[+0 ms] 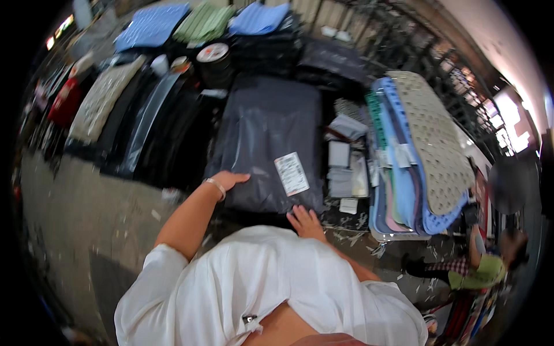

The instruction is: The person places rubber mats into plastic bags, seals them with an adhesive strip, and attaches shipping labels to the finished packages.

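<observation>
A large flat package (268,124) in dark grey plastic lies in front of me, with a white printed label (292,174) near its lower right. My left hand (232,180) rests at its near left corner. One digit stretches across the plastic, while the other fingers are partly hidden at the edge. At the near edge, below the label, my right hand (307,222) touches the package with its fingers spread. A bracelet (216,188) circles my left wrist.
To the right stand stacked bath mats, beige (430,132) on top of blue. Small white packets (340,173) lie between them and the package. Tape rolls (213,55) and folded blue and green mats (203,23) sit behind. Another person (479,268) is at far right.
</observation>
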Demonstrator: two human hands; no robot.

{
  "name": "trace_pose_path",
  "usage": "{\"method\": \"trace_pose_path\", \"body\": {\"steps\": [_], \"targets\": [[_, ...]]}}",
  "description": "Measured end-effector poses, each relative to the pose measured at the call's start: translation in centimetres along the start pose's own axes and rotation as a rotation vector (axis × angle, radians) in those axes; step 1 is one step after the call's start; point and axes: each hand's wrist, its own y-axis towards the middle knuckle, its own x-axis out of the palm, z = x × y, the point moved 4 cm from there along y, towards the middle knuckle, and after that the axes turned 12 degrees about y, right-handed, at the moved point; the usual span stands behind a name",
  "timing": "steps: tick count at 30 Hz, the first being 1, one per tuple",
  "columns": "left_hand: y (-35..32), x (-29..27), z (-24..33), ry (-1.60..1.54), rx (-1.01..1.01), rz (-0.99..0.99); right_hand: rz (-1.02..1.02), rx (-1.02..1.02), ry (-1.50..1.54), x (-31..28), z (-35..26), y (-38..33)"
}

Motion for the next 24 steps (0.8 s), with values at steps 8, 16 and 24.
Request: {"method": "trace_pose_path", "body": {"steps": [8,16,24], "targets": [[-6.4,-7.1,21.3,-0.605,0.770,0.426,0.070,0.283,0.385,-4.6,1.8,-2.6],[-32.5,-15.7,11.2,-0.607,1.418,1.832,0.625,0.528,0.149,-17.6,13.1,-11.4],[-29.8,-5.8,16.0,-0.184,1.220,2.093,0.783,0.728,-0.097,-28.2,23.1,-21.1]]}}
